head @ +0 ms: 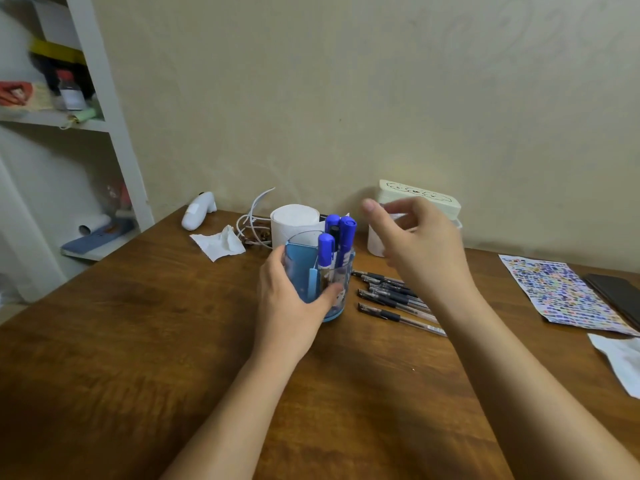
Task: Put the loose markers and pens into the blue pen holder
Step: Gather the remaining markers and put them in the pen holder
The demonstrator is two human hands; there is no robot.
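A round blue pen holder (302, 268) stands upright on the brown wooden table (138, 341). My left hand (289, 299) wraps around its near left side. Three blue-capped markers (341, 237) stand in its right compartment. Several black pens (391, 299) lie loose on the table just right of the holder. My right hand (420, 244) hovers above those pens, to the right of the markers, fingers spread and holding nothing.
Behind the holder are a white paper roll (294, 223), a tangle of white cable (252, 223), a crumpled tissue (221, 244) and a white handheld device (199, 213). A cream lidded box (419, 199) sits by the wall. A colourful printed sheet (561, 292) lies at right. Shelves (62, 119) stand at left.
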